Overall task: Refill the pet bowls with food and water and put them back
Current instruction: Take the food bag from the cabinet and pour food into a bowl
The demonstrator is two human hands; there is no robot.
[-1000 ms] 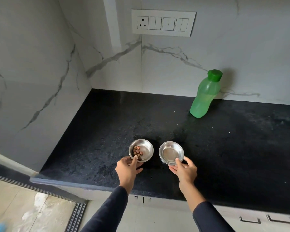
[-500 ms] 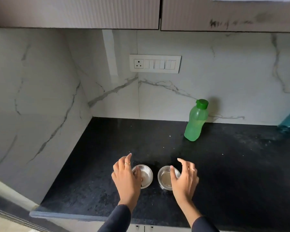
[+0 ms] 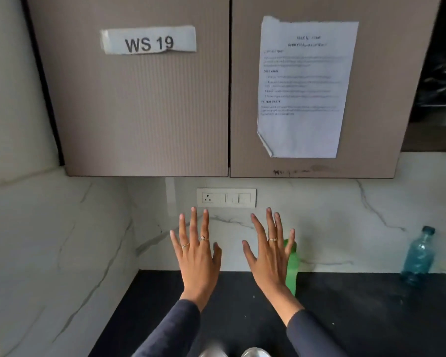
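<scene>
Gleaming at the very bottom edge of the head view, two small steel pet bowls, the left bowl (image 3: 213, 353) blurred and the right bowl (image 3: 255, 353) showing only its rim, sit side by side on the black countertop (image 3: 371, 318); their contents cannot be seen. I hold my left hand (image 3: 197, 264) and right hand (image 3: 269, 261) raised in front of the marble backsplash (image 3: 345, 228), backs toward me, all fingers (image 3: 193, 222) spread wide and straight, gripping and touching nothing. Both bowls lie well below my hands, down by my dark sleeves (image 3: 165, 333). A green bottle (image 3: 291, 269) stands partly hidden behind my right hand; a blue bottle (image 3: 419, 256) stands at far right.
</scene>
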